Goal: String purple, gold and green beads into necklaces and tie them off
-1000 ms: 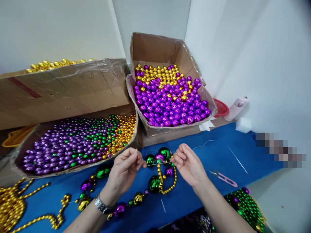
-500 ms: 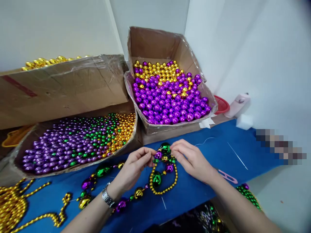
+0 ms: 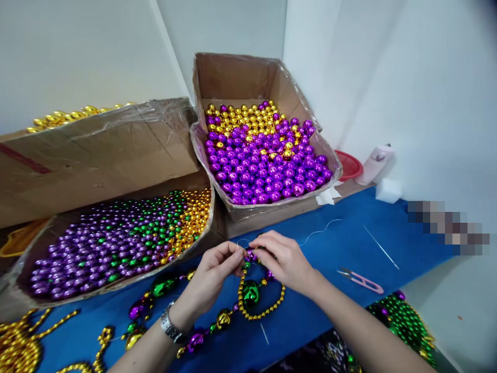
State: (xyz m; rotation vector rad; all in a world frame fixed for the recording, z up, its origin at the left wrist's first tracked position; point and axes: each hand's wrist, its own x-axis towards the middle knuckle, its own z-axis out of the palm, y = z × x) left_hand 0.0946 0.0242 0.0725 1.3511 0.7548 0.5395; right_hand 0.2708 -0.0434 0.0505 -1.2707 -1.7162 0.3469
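My left hand (image 3: 212,277) and my right hand (image 3: 281,259) meet over the blue tabletop (image 3: 330,248), fingertips pinched together on a bead necklace (image 3: 248,295) and its thin white thread (image 3: 318,231). The necklace strings large green, purple and gold balls with a small loop of gold beads hanging below my fingers. Its tail runs left across the table past my left wrist, which wears a metal watch. The thread trails off to the right from my right hand.
A box of purple and gold balls (image 3: 260,155) stands behind my hands. A low box of purple, green and gold beads (image 3: 116,238) lies at left under a taped carton (image 3: 97,150). Pink thread snips (image 3: 361,281) and green beads (image 3: 404,321) sit at right.
My hands have closed together from apart. The right hand now covers the top green ball, and the gold loop has dropped lower beneath my fingers.
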